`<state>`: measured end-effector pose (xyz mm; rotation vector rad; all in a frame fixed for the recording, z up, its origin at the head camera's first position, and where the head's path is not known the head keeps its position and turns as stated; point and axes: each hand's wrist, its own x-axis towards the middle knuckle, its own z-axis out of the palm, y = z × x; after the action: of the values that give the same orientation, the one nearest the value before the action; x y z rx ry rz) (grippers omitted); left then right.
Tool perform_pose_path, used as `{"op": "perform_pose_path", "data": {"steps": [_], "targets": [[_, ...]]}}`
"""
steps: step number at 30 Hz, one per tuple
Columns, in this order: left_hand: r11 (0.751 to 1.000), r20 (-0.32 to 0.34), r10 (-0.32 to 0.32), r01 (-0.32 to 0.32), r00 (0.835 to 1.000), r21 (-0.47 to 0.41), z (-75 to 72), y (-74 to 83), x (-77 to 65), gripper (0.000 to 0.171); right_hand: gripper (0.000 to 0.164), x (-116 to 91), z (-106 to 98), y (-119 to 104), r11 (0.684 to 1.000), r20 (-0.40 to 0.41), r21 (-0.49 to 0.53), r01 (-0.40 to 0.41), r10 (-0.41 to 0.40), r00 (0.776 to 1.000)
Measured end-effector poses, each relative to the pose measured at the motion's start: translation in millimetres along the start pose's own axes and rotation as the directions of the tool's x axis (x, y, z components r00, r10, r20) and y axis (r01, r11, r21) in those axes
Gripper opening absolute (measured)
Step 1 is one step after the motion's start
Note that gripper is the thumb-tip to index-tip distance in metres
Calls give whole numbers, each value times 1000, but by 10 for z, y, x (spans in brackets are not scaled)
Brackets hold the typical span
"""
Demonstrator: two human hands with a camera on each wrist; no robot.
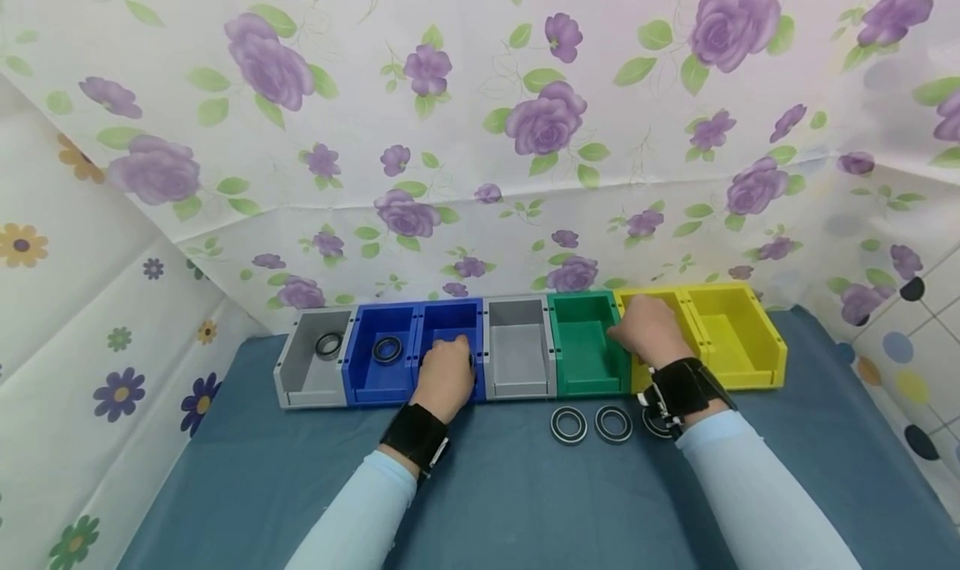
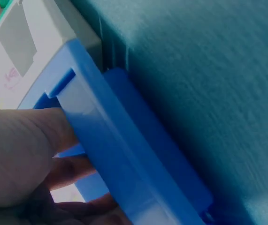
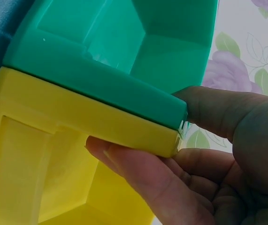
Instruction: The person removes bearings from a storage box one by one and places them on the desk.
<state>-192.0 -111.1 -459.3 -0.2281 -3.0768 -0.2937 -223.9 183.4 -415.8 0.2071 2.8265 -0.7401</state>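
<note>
My left hand (image 1: 447, 374) reaches down into the second blue bin (image 1: 450, 313). In the left wrist view its thumb and fingers (image 2: 72, 169) go behind the bin's front wall, and their tips are hidden; I cannot tell whether they hold anything. My right hand (image 1: 651, 330) pinches the adjoining side walls of the green bin (image 3: 96, 86) and the first yellow bin (image 3: 77, 105). In the right wrist view the thumb (image 3: 213, 110) lies on the green side, while the fingers reach into the yellow side.
A bearing (image 1: 328, 358) lies in the left grey bin (image 1: 312, 398), another bearing (image 1: 377, 350) in the first blue bin (image 1: 378, 396). Three bearings sit on the blue cloth before the row, one partly behind the right wrist. A grey bin (image 1: 519, 380) and a second yellow bin (image 1: 738, 379) complete the row.
</note>
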Motion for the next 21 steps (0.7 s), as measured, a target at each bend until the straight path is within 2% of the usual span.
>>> {"op": "perform_pose_path", "data": {"steps": [7, 10, 17, 21], "targets": [[991, -80, -36, 25, 996, -132, -101, -33, -75, 36, 26, -3, -11, -9, 1000, 16, -12, -20, 21, 1000], [983, -133, -41, 16, 990, -184, -174, -31, -117, 42, 26, -8, -16, -13, 1000, 21, -16, -22, 22, 1000], [964, -292, -5, -73, 957, -255, -330, 14, -231, 43, 25, -16, -22, -18, 1000, 0, -27, 6, -6, 1000], [942, -318, 19, -124, 948, -313, -394, 72, -313, 42, 25, -17, -22, -18, 1000, -3, -25, 15, -15, 1000]]}}
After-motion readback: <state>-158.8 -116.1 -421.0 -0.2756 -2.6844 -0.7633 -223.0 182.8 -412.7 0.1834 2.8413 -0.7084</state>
